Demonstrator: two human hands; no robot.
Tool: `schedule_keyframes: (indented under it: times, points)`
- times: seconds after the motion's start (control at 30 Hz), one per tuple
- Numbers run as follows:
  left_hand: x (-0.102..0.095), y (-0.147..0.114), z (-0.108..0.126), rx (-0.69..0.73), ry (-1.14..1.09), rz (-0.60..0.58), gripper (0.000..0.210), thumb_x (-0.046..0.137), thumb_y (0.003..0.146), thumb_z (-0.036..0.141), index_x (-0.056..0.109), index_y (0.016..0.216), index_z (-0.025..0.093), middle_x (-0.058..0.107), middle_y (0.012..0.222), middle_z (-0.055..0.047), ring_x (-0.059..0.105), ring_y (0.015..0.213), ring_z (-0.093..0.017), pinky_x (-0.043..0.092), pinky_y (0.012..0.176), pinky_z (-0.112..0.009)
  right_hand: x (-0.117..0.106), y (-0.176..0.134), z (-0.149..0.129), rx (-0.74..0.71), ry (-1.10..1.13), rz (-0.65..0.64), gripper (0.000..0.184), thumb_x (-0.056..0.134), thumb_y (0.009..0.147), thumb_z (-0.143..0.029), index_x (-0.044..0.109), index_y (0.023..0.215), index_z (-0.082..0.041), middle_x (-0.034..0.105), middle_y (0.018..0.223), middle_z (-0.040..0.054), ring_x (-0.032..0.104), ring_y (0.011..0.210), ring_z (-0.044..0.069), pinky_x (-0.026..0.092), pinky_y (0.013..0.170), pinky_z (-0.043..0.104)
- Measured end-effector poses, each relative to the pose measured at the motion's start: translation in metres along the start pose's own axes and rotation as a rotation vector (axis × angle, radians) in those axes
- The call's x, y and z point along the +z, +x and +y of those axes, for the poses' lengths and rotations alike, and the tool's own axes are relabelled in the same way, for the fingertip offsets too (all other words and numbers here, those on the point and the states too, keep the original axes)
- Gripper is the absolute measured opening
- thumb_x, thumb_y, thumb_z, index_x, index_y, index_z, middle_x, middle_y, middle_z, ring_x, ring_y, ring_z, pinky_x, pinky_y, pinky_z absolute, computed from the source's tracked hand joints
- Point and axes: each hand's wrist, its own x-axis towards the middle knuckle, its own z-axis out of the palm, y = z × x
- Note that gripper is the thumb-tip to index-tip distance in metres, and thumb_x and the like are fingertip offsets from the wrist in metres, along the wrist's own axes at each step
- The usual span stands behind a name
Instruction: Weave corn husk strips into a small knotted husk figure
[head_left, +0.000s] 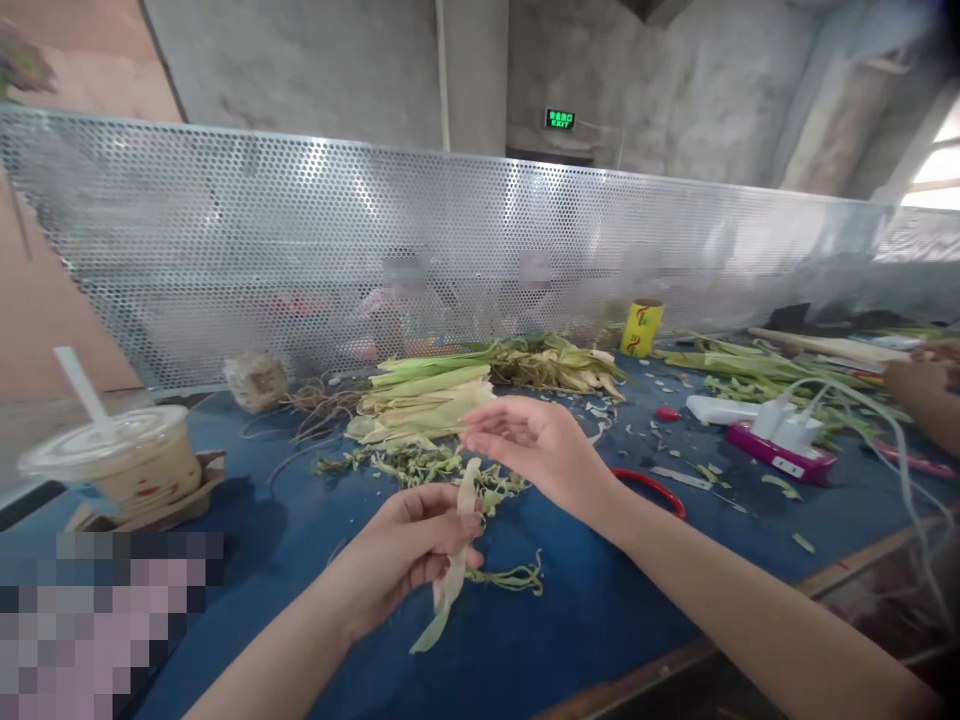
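My left hand [416, 545] is closed in a pinch on a pale, flat strip of corn husk [454, 590], which hangs down past the fingers. Thin, curled green strands [514, 577] stick out to the right just beyond those fingers. Above it, my right hand [532, 440] is held over the table, thumb and fingertips drawn together at the edge of a stack of corn husks [427, 400]. Whether anything sits between its fingertips I cannot make out. Beneath both hands lies a heap of twisted green husk pieces [420, 467].
A lidded drink cup [142, 460] stands at left by a twine ball [256, 382]. At right are a purple power strip [780, 455] with cables, a red ring [652, 482], a yellow tube [641, 328] and another person's hand [926, 390]. A perforated metal screen [450, 230] borders the table.
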Motion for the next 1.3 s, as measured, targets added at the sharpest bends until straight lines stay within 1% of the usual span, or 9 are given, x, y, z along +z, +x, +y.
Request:
schedule_keyframes:
  times: [0.13,0.2,0.3,0.47,0.63,0.7,0.87,1.07,1.3]
  points:
    - [0.001,-0.004,0.003,0.053,-0.012,-0.014,0.016,0.071,0.067,0.021,0.059,0.075,0.014,0.062,0.053,0.001,0.054,0.043,-0.004,0.039,0.04,-0.01,0.0,0.011,0.013,0.093,-0.196,0.185,0.021,0.056,0.077,-0.035,0.058,0.089,-0.019,0.062,0.096,0.0077,0.06,0.083,0.019,0.049,0.069,0.031]
    - [0.001,-0.006,0.004,0.088,-0.026,-0.016,0.017,0.07,0.067,0.021,0.059,0.078,0.014,0.063,0.05,0.001,0.05,0.038,-0.003,0.038,0.037,-0.01,-0.001,0.016,0.018,0.27,-0.114,0.107,0.026,0.053,0.079,-0.04,0.059,0.09,-0.018,0.061,0.102,0.0094,0.06,0.082,0.019,0.049,0.064,0.03]
    - [0.003,-0.008,0.006,0.107,-0.025,-0.029,0.017,0.071,0.066,0.021,0.059,0.073,0.013,0.063,0.051,0.0,0.048,0.034,-0.003,0.039,0.036,-0.012,0.002,0.023,0.021,0.5,0.218,-0.145,0.026,0.05,0.081,-0.04,0.059,0.087,-0.016,0.064,0.093,0.0098,0.063,0.074,0.017,0.048,0.056,0.026]
    - [0.001,-0.007,0.008,0.129,0.112,-0.017,0.02,0.069,0.066,0.029,0.059,0.075,0.014,0.065,0.06,-0.002,0.06,0.052,-0.012,0.044,0.042,-0.018,0.014,0.029,0.019,0.324,0.39,-0.114,0.011,0.06,0.075,-0.026,0.059,0.08,-0.016,0.064,0.073,0.002,0.06,0.063,0.01,0.047,0.055,0.02]
    - [-0.006,-0.004,0.012,0.465,0.372,0.325,0.032,0.06,0.074,0.037,0.06,0.099,0.017,0.067,0.088,-0.006,0.06,0.071,-0.015,0.046,0.05,-0.019,0.023,0.024,0.019,0.224,0.345,-0.239,0.019,0.067,0.068,-0.033,0.06,0.074,-0.016,0.06,0.059,-0.0017,0.055,0.048,0.008,0.046,0.043,0.019]
    - [-0.008,-0.002,0.012,0.513,0.414,0.378,0.037,0.057,0.076,0.037,0.057,0.108,0.019,0.067,0.092,-0.005,0.061,0.071,-0.015,0.047,0.051,-0.019,0.027,0.021,0.019,0.256,0.328,-0.254,0.021,0.07,0.064,-0.032,0.057,0.068,-0.016,0.058,0.054,-0.0032,0.053,0.044,0.008,0.046,0.042,0.019]
    - [-0.01,0.002,0.007,0.535,0.505,0.36,0.02,0.056,0.076,0.03,0.071,0.084,0.02,0.069,0.069,0.0,0.06,0.062,-0.014,0.049,0.055,-0.02,0.031,0.015,0.023,0.349,0.246,-0.224,0.027,0.071,0.063,-0.033,0.049,0.059,-0.017,0.055,0.045,-0.0051,0.052,0.038,0.007,0.044,0.041,0.019]
    - [-0.006,-0.002,0.014,0.456,0.415,0.466,0.004,0.068,0.064,0.021,0.071,0.064,0.018,0.068,0.059,0.001,0.06,0.05,-0.013,0.05,0.05,-0.019,0.027,0.009,0.027,0.338,0.245,-0.274,0.027,0.069,0.065,-0.034,0.048,0.059,-0.018,0.057,0.047,-0.0039,0.052,0.039,0.008,0.045,0.041,0.02]
    - [-0.004,-0.003,0.017,0.424,0.319,0.376,0.016,0.072,0.061,0.027,0.06,0.063,0.016,0.061,0.055,0.002,0.053,0.038,-0.01,0.048,0.036,-0.02,0.02,0.007,0.025,0.278,0.337,-0.287,0.02,0.059,0.075,-0.035,0.054,0.07,-0.017,0.058,0.059,-0.0011,0.057,0.053,0.009,0.048,0.05,0.021]
